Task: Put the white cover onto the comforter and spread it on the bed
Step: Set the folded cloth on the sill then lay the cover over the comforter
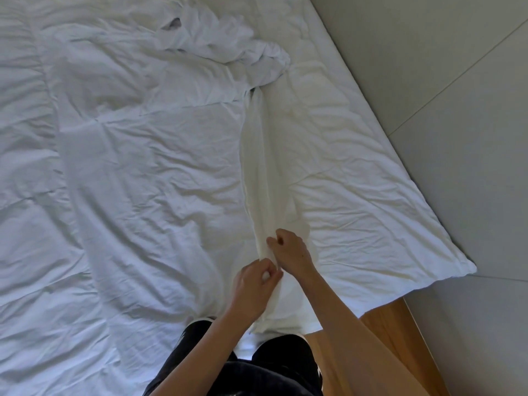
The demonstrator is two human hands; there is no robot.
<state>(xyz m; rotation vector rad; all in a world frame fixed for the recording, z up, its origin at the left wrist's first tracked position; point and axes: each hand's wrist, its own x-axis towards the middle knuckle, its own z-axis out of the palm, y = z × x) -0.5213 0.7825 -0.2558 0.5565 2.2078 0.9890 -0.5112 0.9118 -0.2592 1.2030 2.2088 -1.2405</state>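
While comforter (137,172) lies spread, left hand (253,284) and right hand (288,250) both pinch bunched white cover (257,172).

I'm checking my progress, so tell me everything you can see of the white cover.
The white cover is thin, creased cloth, pulled into a long narrow band over the quilted comforter. Its far end lies bunched in a heap. Near the bed's foot, the left hand and right hand both pinch it.
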